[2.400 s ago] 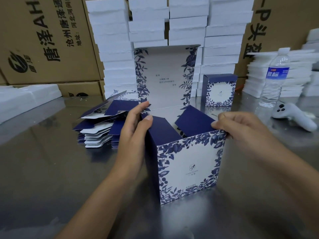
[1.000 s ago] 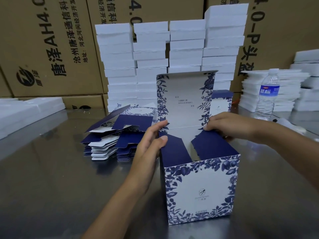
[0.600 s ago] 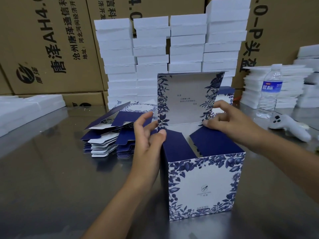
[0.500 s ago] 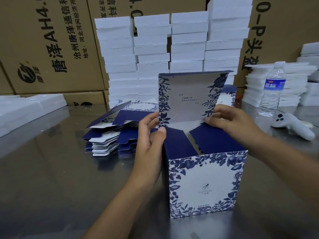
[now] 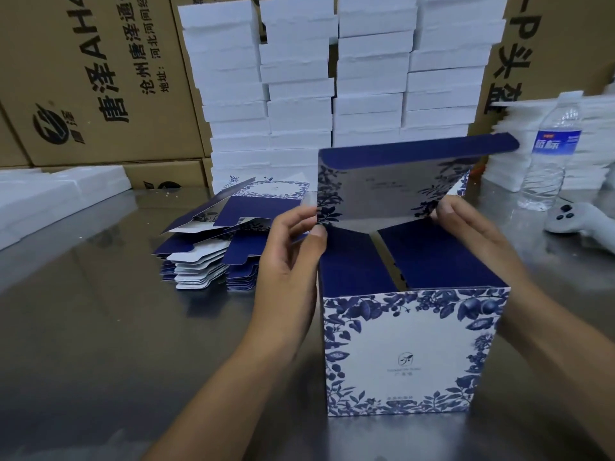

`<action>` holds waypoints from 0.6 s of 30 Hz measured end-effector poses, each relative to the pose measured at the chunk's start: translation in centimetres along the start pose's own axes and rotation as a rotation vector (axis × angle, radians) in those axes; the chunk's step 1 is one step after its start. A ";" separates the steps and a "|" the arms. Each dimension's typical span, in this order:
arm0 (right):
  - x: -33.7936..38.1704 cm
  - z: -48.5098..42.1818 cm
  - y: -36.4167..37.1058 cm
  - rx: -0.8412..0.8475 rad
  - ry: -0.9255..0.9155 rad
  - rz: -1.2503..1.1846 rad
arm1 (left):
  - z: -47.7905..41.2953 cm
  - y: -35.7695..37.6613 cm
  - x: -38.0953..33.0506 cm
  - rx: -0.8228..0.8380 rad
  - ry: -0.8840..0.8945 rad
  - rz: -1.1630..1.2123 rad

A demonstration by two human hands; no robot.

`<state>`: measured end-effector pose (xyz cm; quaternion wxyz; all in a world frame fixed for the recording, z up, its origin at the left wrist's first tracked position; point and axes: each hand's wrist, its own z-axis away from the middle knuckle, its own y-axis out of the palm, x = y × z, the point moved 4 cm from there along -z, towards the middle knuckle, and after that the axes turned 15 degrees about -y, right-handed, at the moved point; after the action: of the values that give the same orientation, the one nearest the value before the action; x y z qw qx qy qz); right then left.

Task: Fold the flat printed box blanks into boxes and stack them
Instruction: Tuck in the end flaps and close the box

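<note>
A blue-and-white floral printed box stands upright on the steel table in front of me. Its two navy side flaps lie folded inward over the opening. The lid leans forward from the back edge, its navy tuck flap bent along the top. My left hand pinches the lid's left edge by the hinge. My right hand grips the lid's right edge. A pile of flat box blanks lies to the left of my left hand.
Tall stacks of white foam trays stand behind the box, before brown cartons. A water bottle and a white controller sit at the right. More white foam lies far left.
The lid, upright a moment ago, now tilts forward over the box with its tuck flap bent. Both hands moved from the side flaps to the lid's edges.
</note>
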<state>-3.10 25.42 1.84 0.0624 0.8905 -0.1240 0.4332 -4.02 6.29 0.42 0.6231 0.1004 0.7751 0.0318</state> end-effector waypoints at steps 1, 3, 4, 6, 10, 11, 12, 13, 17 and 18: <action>-0.3 -0.2 -0.2 0.006 0.031 0.023 | 0.0 0.0 0.1 0.003 -0.007 0.004; -1.1 -0.7 -0.4 -0.004 0.133 -0.007 | 0.0 0.1 0.3 0.009 -0.053 0.035; -1.2 -0.8 -0.3 -0.013 0.167 -0.082 | 0.0 0.1 0.4 0.009 -0.077 0.050; -1.1 -0.8 0.3 -0.009 0.215 -0.113 | 0.1 0.2 0.5 0.011 -0.092 0.055; -0.4 0.6 0.4 -0.070 0.250 -0.233 | 0.3 0.2 0.6 0.041 -0.103 0.047; -0.2 0.6 0.2 -0.089 0.256 -0.266 | 0.2 0.1 0.6 0.046 -0.104 0.029; 0.0 0.6 0.0 -0.102 0.264 -0.275 | 0.3 0.1 0.6 0.055 -0.103 0.019; 0.1 0.6 -0.2 -0.114 0.273 -0.262 | 0.4 0.1 0.5 0.068 -0.097 0.016; 1.2 0.4 -0.8 -0.090 0.185 -0.032 | 0.6 0.4 0.2 0.127 -0.103 0.065; 1.4 0.4 -0.9 -0.051 0.147 0.009 | 0.6 0.4 0.1 0.132 -0.098 0.060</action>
<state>-1.77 25.94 2.70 0.0921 0.8539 -0.1342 0.4943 -3.43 6.64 0.29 0.6510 0.1658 0.7407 -0.0056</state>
